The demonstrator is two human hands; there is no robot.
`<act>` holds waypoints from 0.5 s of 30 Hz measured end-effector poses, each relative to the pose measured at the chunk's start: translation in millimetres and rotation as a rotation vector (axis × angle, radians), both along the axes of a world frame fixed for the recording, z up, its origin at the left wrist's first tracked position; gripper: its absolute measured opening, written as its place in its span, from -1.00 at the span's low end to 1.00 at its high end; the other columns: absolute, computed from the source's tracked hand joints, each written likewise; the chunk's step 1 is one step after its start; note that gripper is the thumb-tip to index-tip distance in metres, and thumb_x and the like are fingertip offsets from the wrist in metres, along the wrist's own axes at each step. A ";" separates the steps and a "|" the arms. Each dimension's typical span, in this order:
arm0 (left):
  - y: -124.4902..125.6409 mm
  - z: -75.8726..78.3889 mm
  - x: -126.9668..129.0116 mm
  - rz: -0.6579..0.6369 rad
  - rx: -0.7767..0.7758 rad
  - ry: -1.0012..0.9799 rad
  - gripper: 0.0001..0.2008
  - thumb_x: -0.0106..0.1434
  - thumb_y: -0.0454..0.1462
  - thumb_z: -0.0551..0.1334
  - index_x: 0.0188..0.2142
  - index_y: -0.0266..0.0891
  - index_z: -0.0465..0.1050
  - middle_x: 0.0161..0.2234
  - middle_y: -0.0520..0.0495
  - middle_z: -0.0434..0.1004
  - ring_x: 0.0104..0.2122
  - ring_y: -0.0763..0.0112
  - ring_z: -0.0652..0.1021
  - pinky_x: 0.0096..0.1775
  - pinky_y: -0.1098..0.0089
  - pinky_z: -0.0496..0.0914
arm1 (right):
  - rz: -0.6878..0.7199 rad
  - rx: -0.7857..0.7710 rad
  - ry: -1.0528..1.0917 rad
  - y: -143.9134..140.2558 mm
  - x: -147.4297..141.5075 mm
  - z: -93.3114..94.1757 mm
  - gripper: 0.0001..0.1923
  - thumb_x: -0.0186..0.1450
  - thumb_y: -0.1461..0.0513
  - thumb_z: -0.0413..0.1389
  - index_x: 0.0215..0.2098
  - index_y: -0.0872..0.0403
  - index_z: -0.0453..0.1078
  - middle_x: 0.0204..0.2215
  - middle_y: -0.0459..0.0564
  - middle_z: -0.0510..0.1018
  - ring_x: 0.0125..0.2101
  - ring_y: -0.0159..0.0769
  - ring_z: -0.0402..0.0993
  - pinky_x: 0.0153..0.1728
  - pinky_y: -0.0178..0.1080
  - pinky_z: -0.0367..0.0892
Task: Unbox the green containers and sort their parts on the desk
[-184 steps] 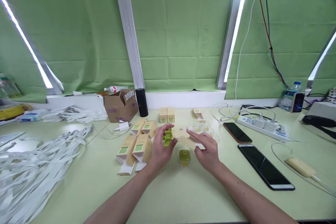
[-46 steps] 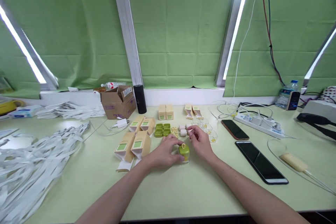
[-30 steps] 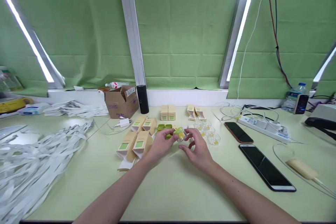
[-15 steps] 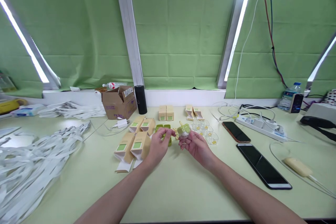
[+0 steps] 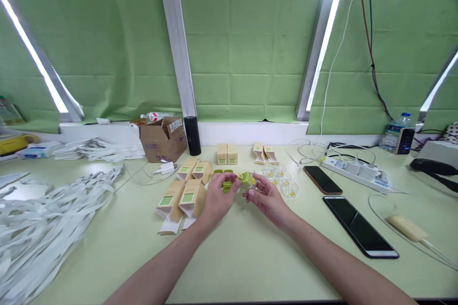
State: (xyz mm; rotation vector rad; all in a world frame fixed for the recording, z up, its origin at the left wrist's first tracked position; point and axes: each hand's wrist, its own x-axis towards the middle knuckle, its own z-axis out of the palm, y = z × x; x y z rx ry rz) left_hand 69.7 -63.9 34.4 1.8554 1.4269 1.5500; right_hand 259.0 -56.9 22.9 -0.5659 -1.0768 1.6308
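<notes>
Your right hand and your left hand meet over the pale green table, and between them you hold a small green-lidded clear jar, lifted just above the table surface and tilted. The fingertips of both hands close on it: the right hand's fingers curl around its right and lower side, and the left hand's thumb and forefinger pinch its left edge. A yellow spot shows on the jar, but it is too small to tell what it is.

Just behind your left fingertips lie more green lids on the table, partly hidden by the hand. To the left of the grip stand tan cartons with green labels, some with the flaps open. Just to the right of the grip is a group of clear jar bases with small yellow pieces inside. Beyond the grip, near the wall, two closed tan boxes stand side by side.

Well to the right of your right hand lie two smartphones, screens dark. Far to the left of your left arm is a heap of white strips.
</notes>
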 end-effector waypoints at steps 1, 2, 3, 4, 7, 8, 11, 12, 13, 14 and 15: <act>0.4 -0.9 -0.3 0.011 -0.004 0.014 -0.69 0.32 0.01 0.30 -0.16 -0.17 0.57 -0.16 -0.15 0.58 -0.16 0.22 0.59 -0.07 0.21 0.50 | 0.005 0.021 -0.020 -0.2 0.1 -0.4 -0.36 0.02 0.15 0.55 0.05 -0.10 0.51 -0.14 -0.08 0.60 -0.29 -0.28 0.61 -0.18 -0.15 0.47; 0.9 -1.5 -0.6 0.022 -0.007 0.027 -0.70 0.32 0.00 0.31 -0.18 -0.16 0.57 -0.17 -0.14 0.57 -0.16 0.22 0.59 -0.07 0.21 0.49 | 0.014 0.042 -0.034 -0.4 0.1 -0.9 -0.36 0.04 0.14 0.54 0.07 -0.11 0.52 -0.14 -0.07 0.61 -0.29 -0.29 0.60 -0.17 -0.15 0.47; 1.4 -1.9 -0.9 0.032 -0.007 0.036 -0.71 0.32 -0.01 0.31 -0.20 -0.16 0.57 -0.18 -0.13 0.57 -0.17 0.23 0.58 -0.08 0.22 0.49 | 0.024 0.060 -0.042 -0.4 0.1 -1.5 -0.36 0.06 0.12 0.53 0.09 -0.11 0.52 -0.14 -0.05 0.61 -0.29 -0.29 0.59 -0.17 -0.15 0.47; 1.8 -2.1 -1.3 0.038 -0.004 0.042 -0.73 0.32 -0.02 0.30 -0.21 -0.16 0.57 -0.19 -0.12 0.57 -0.17 0.23 0.57 -0.08 0.22 0.49 | 0.033 0.074 -0.046 -0.3 0.1 -2.2 -0.37 0.10 0.10 0.51 0.12 -0.11 0.52 -0.15 -0.04 0.61 -0.28 -0.27 0.59 -0.17 -0.14 0.47; 3.0 -2.3 -1.8 0.041 0.017 0.035 -0.77 0.32 -0.06 0.31 -0.24 -0.16 0.57 -0.20 -0.11 0.56 -0.19 0.24 0.56 -0.10 0.23 0.48 | 0.026 0.107 -0.068 1.3 0.5 -4.7 -0.41 0.22 0.00 0.42 0.18 -0.12 0.50 -0.15 0.01 0.61 -0.24 -0.23 0.57 -0.20 -0.13 0.48; 3.2 -2.4 -1.7 0.040 0.028 0.031 -0.78 0.31 -0.07 0.31 -0.25 -0.16 0.57 -0.21 -0.11 0.56 -0.20 0.25 0.56 -0.11 0.24 0.47 | 0.007 0.121 -0.083 2.3 0.9 -5.5 -0.41 0.24 -0.01 0.40 0.19 -0.12 0.49 -0.14 0.01 0.61 -0.23 -0.22 0.57 -0.20 -0.13 0.49; 2.2 -3.0 -0.8 0.023 0.078 0.034 -0.82 0.31 -0.11 0.31 -0.28 -0.16 0.57 -0.23 -0.10 0.55 -0.22 0.25 0.54 -0.17 0.26 0.46 | -0.084 0.177 -0.134 5.5 2.7 -6.8 -0.37 0.20 0.04 0.43 0.21 -0.10 0.46 -0.05 0.02 0.58 -0.16 -0.22 0.54 -0.14 -0.10 0.52; 1.2 -3.1 -0.4 0.011 0.107 0.041 -0.85 0.31 -0.14 0.31 -0.28 -0.16 0.56 -0.24 -0.09 0.54 -0.22 0.25 0.53 -0.18 0.26 0.45 | -0.115 0.193 -0.145 6.2 3.2 -6.9 -0.35 0.17 0.08 0.45 0.20 -0.10 0.45 0.00 0.03 0.57 -0.12 -0.21 0.53 -0.10 -0.10 0.52; -0.1 -3.1 0.0 -0.005 0.143 0.054 -0.87 0.32 -0.16 0.31 -0.29 -0.16 0.56 -0.25 -0.09 0.54 -0.21 0.24 0.53 -0.17 0.26 0.45 | -0.141 0.211 -0.154 6.6 3.6 -6.8 -0.33 0.14 0.12 0.46 0.19 -0.10 0.45 0.05 0.05 0.56 -0.08 -0.19 0.51 -0.08 -0.10 0.52; -1.5 -2.9 0.4 -0.024 0.183 0.075 -0.89 0.33 -0.19 0.31 -0.30 -0.15 0.55 -0.27 -0.09 0.55 -0.19 0.22 0.52 -0.16 0.24 0.45 | -0.160 0.229 -0.159 6.5 3.7 -6.7 -0.33 0.12 0.15 0.47 0.18 -0.10 0.45 0.09 0.06 0.55 -0.04 -0.18 0.50 -0.06 -0.10 0.52; -3.0 -2.5 0.8 -0.047 0.227 0.102 -0.91 0.34 -0.22 0.31 -0.30 -0.15 0.54 -0.29 -0.09 0.55 -0.18 0.20 0.51 -0.15 0.23 0.44 | -0.173 0.251 -0.163 6.1 3.5 -6.6 -0.34 0.11 0.18 0.46 0.16 -0.10 0.45 0.11 0.06 0.54 0.00 -0.16 0.50 -0.06 -0.11 0.51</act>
